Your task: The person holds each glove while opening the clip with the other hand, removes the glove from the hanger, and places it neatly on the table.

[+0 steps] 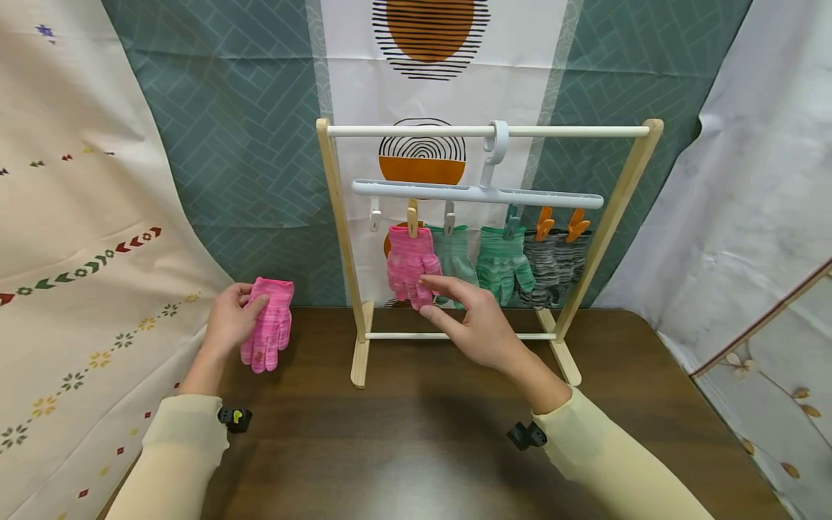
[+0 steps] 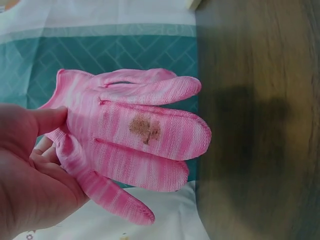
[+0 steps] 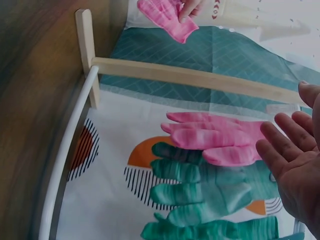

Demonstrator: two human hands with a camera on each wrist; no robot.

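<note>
My left hand (image 1: 229,318) pinches a pink striped glove (image 1: 273,318) by its cuff, thumb on top, off to the left of the rack. A brown stain (image 2: 145,129) marks one of that glove's fingers in the left wrist view. Another pink glove (image 1: 409,260) hangs fingers down from a wooden clothespin (image 1: 412,219). Beside it is my right hand (image 1: 477,328), its fingers extended and holding nothing; whether the fingertips touch the glove I cannot tell. Pale green (image 1: 453,253), green (image 1: 500,260) and dark grey gloves (image 1: 542,267) hang farther right.
A white hanger (image 1: 429,190) hooks over the top bar (image 1: 403,131) of a wooden-legged rack on the brown table (image 1: 390,448). A white clothespin (image 1: 375,215) at its left end holds nothing. Patterned cloths (image 1: 214,130) enclose the back and sides.
</note>
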